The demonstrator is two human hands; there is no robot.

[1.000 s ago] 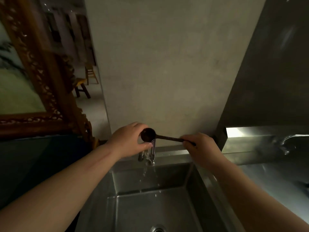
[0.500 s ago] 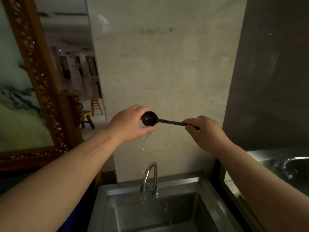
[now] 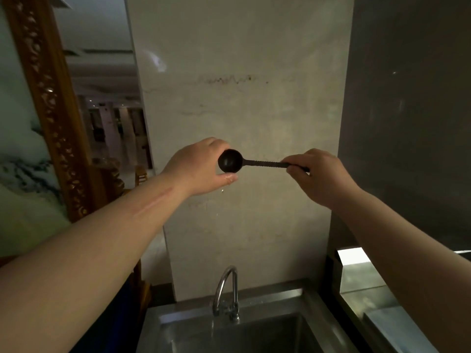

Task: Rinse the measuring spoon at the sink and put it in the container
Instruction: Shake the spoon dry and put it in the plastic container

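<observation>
A dark measuring spoon (image 3: 230,161) with a ribbed handle is held level, high above the steel sink (image 3: 270,296). My right hand (image 3: 314,174) pinches the end of the handle. My left hand (image 3: 201,169) cups the round bowl from behind, its wet fingertips under it; water drops fall from them. The curved chrome faucet (image 3: 225,291) stands far below at the sink's back edge, with a thin trickle under its spout. No container is in view.
A pale stone wall panel (image 3: 242,98) rises behind the sink. A carved gold picture frame (image 3: 48,110) stands at the left. A dark wall and a steel counter (image 3: 369,289) lie to the right.
Both hands and the spoon now appear far above the faucet instead of level with it. The view has tilted upward, showing more wall and less sink.
</observation>
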